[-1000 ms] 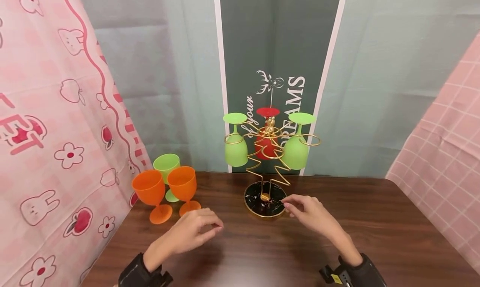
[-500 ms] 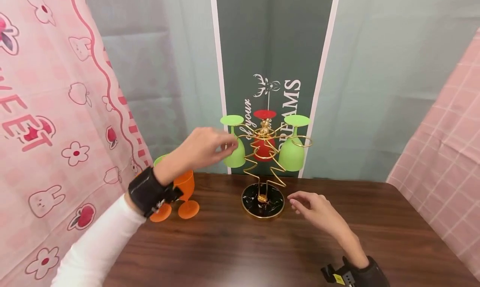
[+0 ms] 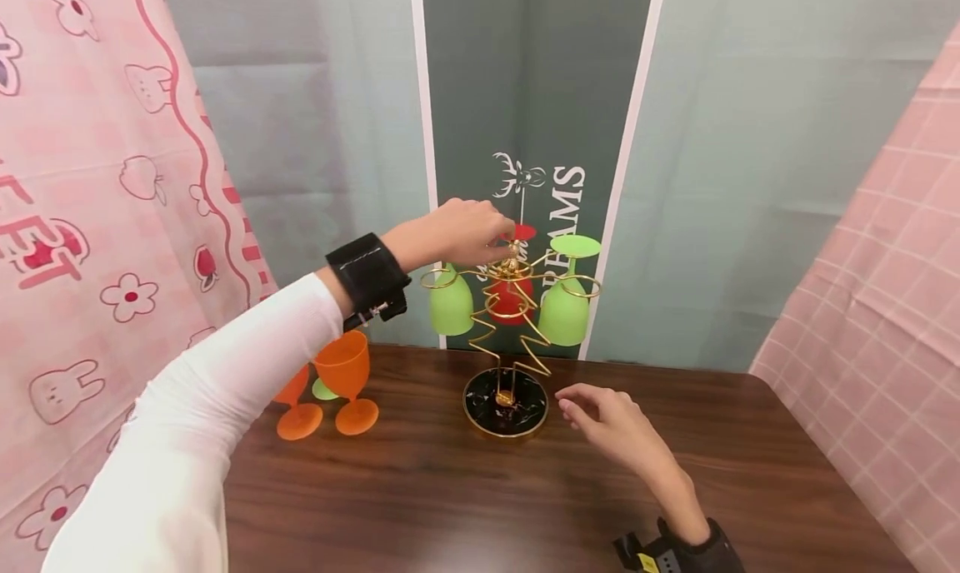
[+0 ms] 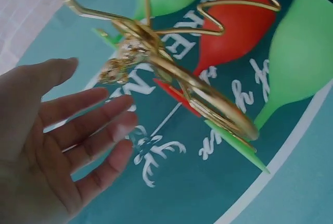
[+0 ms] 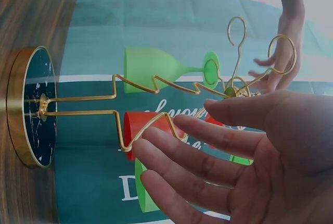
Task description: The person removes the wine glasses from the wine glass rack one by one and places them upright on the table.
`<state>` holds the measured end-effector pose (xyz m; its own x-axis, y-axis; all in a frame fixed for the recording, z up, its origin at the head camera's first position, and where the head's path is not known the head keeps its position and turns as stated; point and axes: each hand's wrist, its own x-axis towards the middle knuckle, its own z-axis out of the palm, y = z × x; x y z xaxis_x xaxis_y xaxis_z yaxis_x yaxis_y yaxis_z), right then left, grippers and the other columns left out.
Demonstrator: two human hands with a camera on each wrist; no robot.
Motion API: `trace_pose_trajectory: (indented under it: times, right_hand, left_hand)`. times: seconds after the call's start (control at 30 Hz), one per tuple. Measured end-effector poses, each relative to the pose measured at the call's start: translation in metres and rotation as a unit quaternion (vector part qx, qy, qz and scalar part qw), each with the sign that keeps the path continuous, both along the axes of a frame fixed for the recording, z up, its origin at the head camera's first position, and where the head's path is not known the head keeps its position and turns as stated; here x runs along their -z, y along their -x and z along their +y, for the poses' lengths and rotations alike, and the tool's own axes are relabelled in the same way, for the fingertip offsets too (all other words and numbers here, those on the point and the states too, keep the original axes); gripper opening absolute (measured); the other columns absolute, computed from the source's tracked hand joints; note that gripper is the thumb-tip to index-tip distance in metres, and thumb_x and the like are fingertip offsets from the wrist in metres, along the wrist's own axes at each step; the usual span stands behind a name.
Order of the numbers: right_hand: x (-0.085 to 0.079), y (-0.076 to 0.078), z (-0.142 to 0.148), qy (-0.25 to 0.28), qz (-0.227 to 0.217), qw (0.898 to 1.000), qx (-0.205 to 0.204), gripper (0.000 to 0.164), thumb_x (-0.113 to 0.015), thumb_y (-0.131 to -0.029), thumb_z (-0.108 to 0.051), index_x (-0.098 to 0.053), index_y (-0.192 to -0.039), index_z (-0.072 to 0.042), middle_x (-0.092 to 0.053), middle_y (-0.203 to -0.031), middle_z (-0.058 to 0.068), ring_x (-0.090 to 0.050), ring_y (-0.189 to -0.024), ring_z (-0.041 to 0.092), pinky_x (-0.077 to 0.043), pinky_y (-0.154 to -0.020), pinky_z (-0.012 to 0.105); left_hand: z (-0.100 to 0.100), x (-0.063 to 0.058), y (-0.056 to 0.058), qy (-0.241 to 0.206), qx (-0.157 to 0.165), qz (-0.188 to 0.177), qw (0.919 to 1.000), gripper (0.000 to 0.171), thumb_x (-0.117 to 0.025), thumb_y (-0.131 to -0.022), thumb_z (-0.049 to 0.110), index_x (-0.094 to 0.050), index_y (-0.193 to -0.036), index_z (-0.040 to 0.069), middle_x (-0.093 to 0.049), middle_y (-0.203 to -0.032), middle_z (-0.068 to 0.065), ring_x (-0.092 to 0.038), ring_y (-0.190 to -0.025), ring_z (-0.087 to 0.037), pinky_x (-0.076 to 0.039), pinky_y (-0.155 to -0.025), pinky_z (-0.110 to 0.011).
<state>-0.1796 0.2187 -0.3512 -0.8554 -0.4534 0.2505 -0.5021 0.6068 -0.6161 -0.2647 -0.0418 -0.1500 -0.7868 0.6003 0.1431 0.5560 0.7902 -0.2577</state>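
A gold wire goblet rack with a black round base [image 3: 487, 411] stands on the table. Upside down in it hang a red goblet [image 4: 237, 31], a green goblet [image 3: 452, 308] on the left and another green goblet [image 3: 564, 316] on the right. My left hand [image 3: 468, 231] is up at the rack's top; in the left wrist view its loosely bent fingers lie close to the gold ornament [image 4: 127, 57], gripping nothing. My right hand [image 3: 611, 423] hovers beside the base, fingers relaxed and nothing held. The left hand hides the left green goblet's foot.
Two orange goblets stand upright at the table's left, one [image 3: 345, 366] in fuller view, the other [image 3: 300, 421] partly behind the left sleeve [image 3: 225, 381]. A green goblet's foot [image 3: 324, 390] shows between them. Pink curtains [image 3: 862, 306] flank the table; a grey-green curtain [image 3: 705, 181] hangs behind.
My left hand has risen from in front of the orange goblets, up and rightward to the rack's top. The right hand stays beside the base. The hanging goblets keep their places.
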Motion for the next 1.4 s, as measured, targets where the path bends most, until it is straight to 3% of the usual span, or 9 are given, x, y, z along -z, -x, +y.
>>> trace_pose_trajectory:
  times: [0.17,0.23,0.37,0.47,0.6,0.7,1.0,1.23,1.4]
  right_hand:
    - [-0.003,-0.003,-0.005,-0.007,-0.004,1.000,0.006,0.018,-0.064,-0.101,-0.018,-0.074,-0.114,-0.011,-0.072,-0.081,-0.007,-0.067,-0.074,0.008,-0.047,-0.061,0.023]
    - [-0.004,-0.004,-0.008,-0.009,-0.008,1.000,0.010,0.018,-0.064,-0.101,-0.018,-0.074,-0.114,-0.011,-0.071,-0.079,-0.007,-0.065,-0.073,0.008,-0.046,-0.060,0.023]
    - [-0.006,-0.008,-0.012,-0.014,-0.019,1.000,0.019,0.018,-0.064,-0.101,-0.020,-0.074,-0.115,-0.013,-0.069,-0.076,-0.008,-0.060,-0.068,0.006,-0.044,-0.059,0.024]
    - [-0.008,-0.009,-0.015,-0.017,-0.022,0.999,0.020,0.018,-0.064,-0.101,-0.019,-0.074,-0.115,-0.013,-0.069,-0.076,-0.007,-0.060,-0.069,0.007,-0.044,-0.058,0.025]
    - [-0.009,-0.010,-0.016,-0.023,-0.019,0.999,0.017,0.018,-0.064,-0.101,-0.019,-0.074,-0.115,-0.012,-0.069,-0.077,-0.007,-0.061,-0.070,0.007,-0.044,-0.059,0.025]
    - [-0.010,-0.010,-0.015,-0.029,-0.020,0.999,0.023,0.019,-0.063,-0.101,-0.019,-0.074,-0.115,-0.012,-0.068,-0.077,-0.007,-0.060,-0.068,0.007,-0.044,-0.059,0.026]
    - [-0.010,-0.007,-0.012,-0.032,-0.023,0.999,0.021,0.017,-0.063,-0.101,-0.018,-0.075,-0.112,-0.012,-0.067,-0.077,-0.006,-0.056,-0.067,0.007,-0.043,-0.058,0.025]
    - [-0.006,-0.001,-0.006,-0.073,-0.057,0.995,-0.023,0.016,-0.059,-0.100,-0.012,-0.074,-0.095,-0.015,-0.068,-0.080,-0.007,-0.060,-0.067,0.004,-0.047,-0.059,0.025]
    - [-0.002,0.001,-0.005,-0.100,-0.055,0.992,-0.053,0.014,-0.061,-0.099,-0.011,-0.074,-0.097,-0.014,-0.068,-0.082,-0.008,-0.055,-0.066,0.003,-0.045,-0.059,0.024]
  left_hand:
    - [0.010,0.001,0.015,0.024,-0.007,-0.024,0.9994,0.030,-0.056,-0.105,0.034,-0.073,-0.116,0.012,-0.075,-0.105,-0.006,-0.065,-0.082,-0.020,-0.044,-0.066,-0.034]
    - [0.013,0.002,0.018,0.030,-0.003,-0.032,0.9991,0.025,-0.057,-0.105,0.030,-0.074,-0.108,0.012,-0.073,-0.098,-0.004,-0.060,-0.076,-0.018,-0.041,-0.064,-0.031]
    - [0.018,0.001,0.017,0.030,-0.014,-0.053,0.9981,0.031,-0.061,-0.102,0.022,-0.060,-0.073,0.013,-0.051,-0.068,0.002,-0.043,-0.060,-0.012,-0.034,-0.061,-0.028]
    - [0.019,-0.001,0.014,0.010,-0.050,-0.078,0.9956,0.040,-0.064,-0.099,0.018,-0.046,-0.063,0.014,-0.035,-0.058,0.003,-0.038,-0.052,-0.012,-0.034,-0.058,-0.027]
    - [0.016,-0.004,0.011,-0.035,-0.085,-0.098,0.9909,0.033,-0.067,-0.097,0.021,-0.056,-0.068,0.011,-0.044,-0.056,0.002,-0.049,-0.049,-0.013,-0.041,-0.054,-0.026]
    - [0.015,-0.005,0.009,-0.063,-0.089,-0.108,0.9881,0.029,-0.068,-0.097,0.022,-0.062,-0.074,0.007,-0.050,-0.058,0.001,-0.057,-0.052,-0.017,-0.044,-0.053,-0.026]
    - [0.020,-0.002,0.005,-0.096,-0.098,-0.115,0.9838,0.029,-0.071,-0.096,0.017,-0.054,-0.074,0.007,-0.048,-0.062,-0.001,-0.073,-0.068,-0.025,-0.052,-0.060,-0.023]
    - [0.015,0.001,0.004,-0.082,-0.089,-0.103,0.9873,0.052,-0.075,-0.093,0.017,-0.043,-0.053,0.014,-0.045,-0.045,0.005,-0.054,-0.042,-0.005,-0.045,-0.058,-0.020]
    - [0.009,0.002,0.007,-0.103,-0.078,-0.106,0.9859,0.050,-0.076,-0.090,0.009,-0.047,-0.050,0.012,-0.046,-0.045,0.004,-0.065,-0.050,-0.013,-0.042,-0.055,-0.019]
